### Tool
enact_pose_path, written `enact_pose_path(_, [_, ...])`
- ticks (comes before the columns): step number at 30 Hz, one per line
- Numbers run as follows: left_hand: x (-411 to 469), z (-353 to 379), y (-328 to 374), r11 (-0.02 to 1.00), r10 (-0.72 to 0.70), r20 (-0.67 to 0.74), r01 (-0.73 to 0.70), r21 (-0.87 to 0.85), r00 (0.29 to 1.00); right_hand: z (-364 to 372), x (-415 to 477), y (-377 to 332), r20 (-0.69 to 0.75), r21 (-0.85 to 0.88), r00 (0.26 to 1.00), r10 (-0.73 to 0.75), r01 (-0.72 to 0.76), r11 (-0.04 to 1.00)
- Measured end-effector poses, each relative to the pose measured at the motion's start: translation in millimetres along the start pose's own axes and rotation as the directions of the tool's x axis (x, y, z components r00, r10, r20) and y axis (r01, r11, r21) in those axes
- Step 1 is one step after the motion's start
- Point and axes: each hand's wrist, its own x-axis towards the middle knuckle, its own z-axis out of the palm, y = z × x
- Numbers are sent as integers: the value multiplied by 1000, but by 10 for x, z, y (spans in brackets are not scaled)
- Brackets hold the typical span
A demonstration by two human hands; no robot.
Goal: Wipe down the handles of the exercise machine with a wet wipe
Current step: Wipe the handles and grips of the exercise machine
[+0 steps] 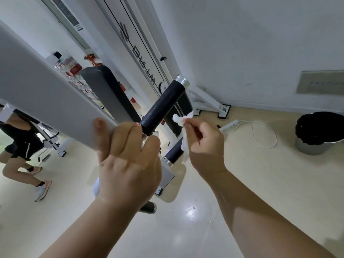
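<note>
A black padded handle with a silver end cap slants up to the right from the machine's grey arm. My left hand grips that arm at the handle's base. My right hand pinches a crumpled white wet wipe just right of the handle, a small gap apart from it. A second black handle shows lower down behind the wipe. A third handle end pokes out below my left wrist.
A black padded seat back and the white machine frame with cables stand behind. A lined bin sits on the floor at right, with a power strip and white cord nearby. Another person's legs are at the left.
</note>
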Motion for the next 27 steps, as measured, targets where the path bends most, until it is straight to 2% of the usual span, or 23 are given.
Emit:
enact_pose_path(2, [-19, -9, 20, 1000, 3, -5, -3, -11, 1000, -15, -14, -192, -81, 41, 997, 0, 4, 999])
enact_pose_path(4, [-27, -29, 17, 1000, 16, -2, -16, -26, 1000, -25, 85, -422, -166, 16, 978, -127, 131, 991])
enact_pose_path(5, [-30, -42, 12, 999, 26, 6, -25, -37, 1000, -9, 160, -497, -154, -19, 969, -193, 192, 981])
enact_pose_path(9, [-20, -94, 26, 997, 43, 62, -38, -65, 997, 158, 293, -622, 20, -155, 953, -301, 301, 941])
enact_pose_path(12, [-37, -78, -18, 995, 49, 109, -39, -90, 993, 242, 217, -574, 144, -236, 884, -446, 468, 852])
enact_pose_path(13, [-30, -78, -46, 993, 58, 124, -45, -110, 991, 231, 251, -556, 157, -248, 877, -455, 481, 841])
enact_pose_path(17, [-8, -59, -194, 975, 127, 184, -89, -204, 975, 258, 400, -632, 10, -289, 940, -342, 330, 899])
enact_pose_path(20, [-36, -7, -344, 956, 184, 171, -136, -260, 968, 450, 221, -723, 133, -333, 928, -347, 372, 867])
enact_pose_path(22, [-105, 5, -480, 911, 251, 142, -185, -368, 958, 475, 74, -778, 132, -343, 960, -246, 277, 897])
enact_pose_path(24, [-233, -14, -622, 821, 328, 58, -255, -510, 943, 415, -82, -821, -38, -331, 991, -126, 107, 938])
enact_pose_path(25, [-321, -10, -696, 764, 354, 3, -288, -577, 935, 394, -191, -865, -129, -263, 990, -59, 23, 964])
enact_pose_path(27, [-498, 25, -840, 649, 353, -94, -316, -692, 931, 382, -437, -1006, -238, -168, 971, 10, -51, 985])
